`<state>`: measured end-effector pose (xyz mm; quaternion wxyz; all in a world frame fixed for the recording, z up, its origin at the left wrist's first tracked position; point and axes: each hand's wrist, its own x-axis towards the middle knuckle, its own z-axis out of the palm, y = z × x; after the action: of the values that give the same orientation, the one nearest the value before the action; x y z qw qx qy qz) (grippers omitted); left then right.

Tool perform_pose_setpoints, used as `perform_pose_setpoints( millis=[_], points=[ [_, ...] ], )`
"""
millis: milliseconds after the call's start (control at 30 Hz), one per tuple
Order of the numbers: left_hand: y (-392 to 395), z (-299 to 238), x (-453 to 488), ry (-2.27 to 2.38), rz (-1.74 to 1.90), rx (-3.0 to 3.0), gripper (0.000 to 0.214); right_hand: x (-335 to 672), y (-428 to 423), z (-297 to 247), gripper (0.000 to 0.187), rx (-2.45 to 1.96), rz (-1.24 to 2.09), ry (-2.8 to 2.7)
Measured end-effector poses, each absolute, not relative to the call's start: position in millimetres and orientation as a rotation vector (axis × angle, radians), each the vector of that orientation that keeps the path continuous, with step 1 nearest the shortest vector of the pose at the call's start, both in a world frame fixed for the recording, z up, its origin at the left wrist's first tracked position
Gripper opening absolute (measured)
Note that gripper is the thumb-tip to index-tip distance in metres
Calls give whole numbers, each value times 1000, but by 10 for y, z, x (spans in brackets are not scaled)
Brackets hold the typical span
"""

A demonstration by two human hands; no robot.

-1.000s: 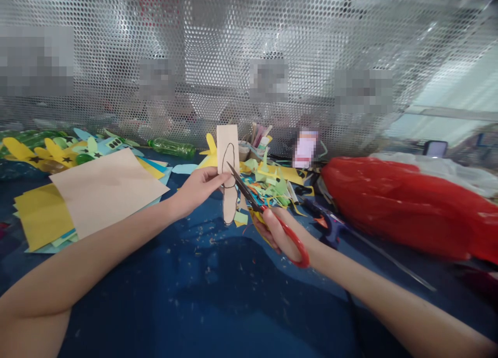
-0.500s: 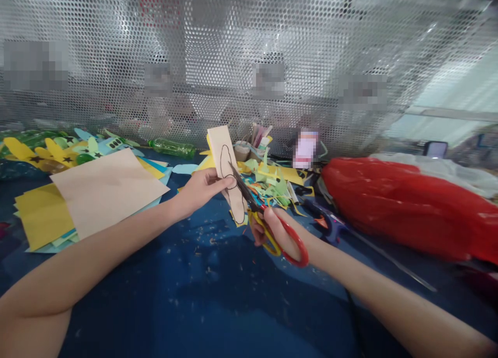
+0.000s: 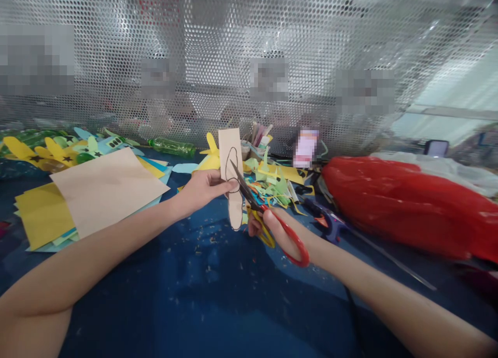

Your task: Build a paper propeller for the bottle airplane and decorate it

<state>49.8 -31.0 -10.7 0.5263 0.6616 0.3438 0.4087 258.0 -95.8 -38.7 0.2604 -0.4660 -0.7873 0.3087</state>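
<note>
Between thumb and fingers, my left hand [image 3: 204, 189] pinches a strip of cream paper [image 3: 230, 142] by its middle. Rounded outlines are drawn on the strip in dark line, and its lower end is trimmed close to one of them. My right hand [image 3: 272, 225] grips scissors [image 3: 288, 238] with one red and one yellow handle loop. Their dark blades lie across the strip's right side, just above my left thumb, pointing up and left. Whether the blades are parted there is hard to see.
Coloured paper sheets [image 3: 109, 192] lie stacked at left, near yellow and green cut-outs [image 3: 58, 153]. Paper scraps [image 3: 276, 187] pile up behind the scissors. At right are a glue gun [image 3: 330, 225] and a red plastic bag [image 3: 397, 207]. A perforated metal screen [image 3: 218, 46] stands behind the blue table [image 3: 187, 306].
The cream strip has turned more upright, its top swinging right and its lower end left. The scissors have shifted slightly, and their yellow loop has moved closer to the red one.
</note>
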Motion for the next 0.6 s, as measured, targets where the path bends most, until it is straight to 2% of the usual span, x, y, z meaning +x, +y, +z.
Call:
perform_pose_setpoints(
  millis=[233,600],
  points=[
    [-305,-111,479,827,949,1638,17,2588,-940,-444,79,-1265,895,-2088],
    [-295,-134,479,833,936,1661,20,2574,-963,-452,65,-1287,1003,-1995]
  ],
)
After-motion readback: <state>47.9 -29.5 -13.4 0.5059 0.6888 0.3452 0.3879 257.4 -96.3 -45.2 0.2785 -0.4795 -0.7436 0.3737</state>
